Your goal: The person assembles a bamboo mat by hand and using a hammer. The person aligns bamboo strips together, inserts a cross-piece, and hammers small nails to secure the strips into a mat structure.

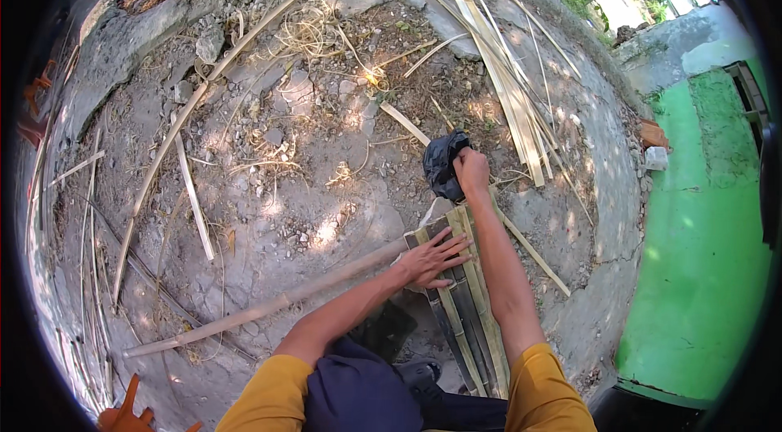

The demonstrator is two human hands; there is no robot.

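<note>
My left hand [436, 259] lies with its fingers spread over a row of bamboo slats [468, 326], some pale green and some dark, that runs from between my legs away from me. Just past the slats' far end, my right hand [472, 174] is closed on a crumpled black plastic bag [444, 163]. What the bag contains, if anything, is hidden. A long bamboo pole [269, 307] slants across the ground and meets the slats near my left hand. One pale strip [403, 122] points toward the bag from beyond it.
Split bamboo strips [509, 90] lie bundled at the far right. A long bent bamboo length [183, 118] curves along the left, near tangled shavings [314, 33]. Broken concrete slabs [147, 41] edge the far left. A green wall [692, 245] stands on the right.
</note>
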